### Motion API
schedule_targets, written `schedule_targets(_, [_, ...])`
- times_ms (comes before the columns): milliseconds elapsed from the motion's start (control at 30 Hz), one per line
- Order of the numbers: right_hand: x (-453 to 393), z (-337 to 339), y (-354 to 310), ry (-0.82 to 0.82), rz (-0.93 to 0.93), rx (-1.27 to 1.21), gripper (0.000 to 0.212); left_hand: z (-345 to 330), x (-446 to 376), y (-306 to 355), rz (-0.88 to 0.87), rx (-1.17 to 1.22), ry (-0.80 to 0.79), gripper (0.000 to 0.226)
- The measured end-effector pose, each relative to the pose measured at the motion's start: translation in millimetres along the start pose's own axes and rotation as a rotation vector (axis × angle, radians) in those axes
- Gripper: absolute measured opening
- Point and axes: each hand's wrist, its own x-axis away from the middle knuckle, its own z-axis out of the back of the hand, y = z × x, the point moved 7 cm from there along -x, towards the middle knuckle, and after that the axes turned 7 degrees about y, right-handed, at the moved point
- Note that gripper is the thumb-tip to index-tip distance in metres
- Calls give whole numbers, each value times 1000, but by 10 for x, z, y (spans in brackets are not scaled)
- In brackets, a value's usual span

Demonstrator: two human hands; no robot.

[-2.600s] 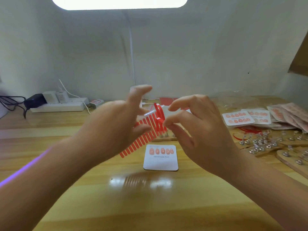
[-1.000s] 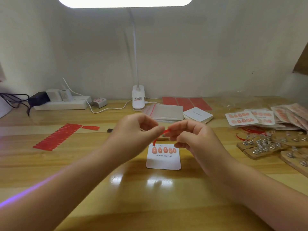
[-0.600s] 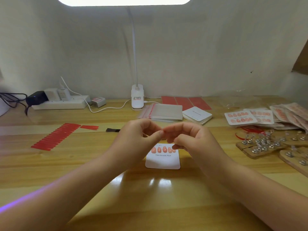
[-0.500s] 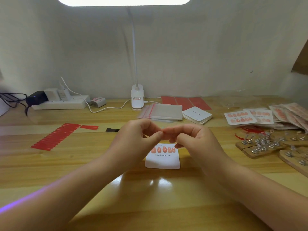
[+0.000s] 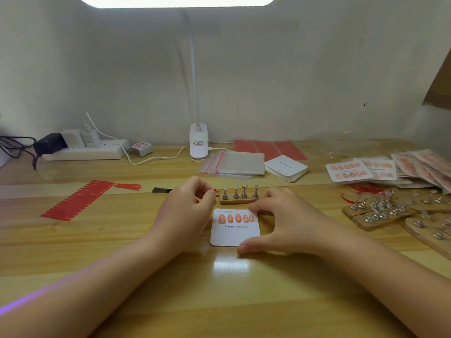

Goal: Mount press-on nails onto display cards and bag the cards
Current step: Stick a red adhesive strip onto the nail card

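A white display card printed "Handmade Nail" lies flat on the wooden table, with a row of peach press-on nails along its top. My right hand arches over the card's right side, thumb at the lower edge and fingertips at the upper right corner. My left hand hovers just left of the card, its curled fingers pinching a tiny red piece. Behind the card stands a small wooden nail stand with several metal holders.
A sheet of red adhesive strips lies at the left. Clear zip bags, blank cards and the lamp base sit at the back. Filled cards and more wooden stands crowd the right. A power strip lies back left.
My hands, pinched together above the card before, have parted. The right one dropped onto the card's right side; the left one drew back left with the red piece. The nail stand now shows.
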Motion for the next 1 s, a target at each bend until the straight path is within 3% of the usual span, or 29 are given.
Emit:
schedule_targets(100, [-20,-23,-3,-27,-4,8,99,-8,10,-24,-2,-3,14,11])
schedule_targets(333, [-44,-66,51,17,-50,-158,85,-37,33,-25,1,15,31,15])
schedule_targets(500, [-20,-55,61,104,0,-274,87,-116,46,-90,144,108,-78,21])
schedule_targets(633, [-4,-50,44,140,45,-291,86,-124,56,-88,158,143,-108,18])
schedule_targets(733, [25,-36,28,164,53,-331,94,-112,50,-107,173,201,-100,17])
schedule_targets(800, [54,6,20,200,4,-499,101,-58,33,-86,165,275,-61,16])
schedule_targets(867, [65,66,41,273,-78,-756,84,17,3,-21,116,344,-15,13])
schedule_targets(1000, [66,194,22,297,-145,-1092,22,150,-57,125,49,445,38,18])
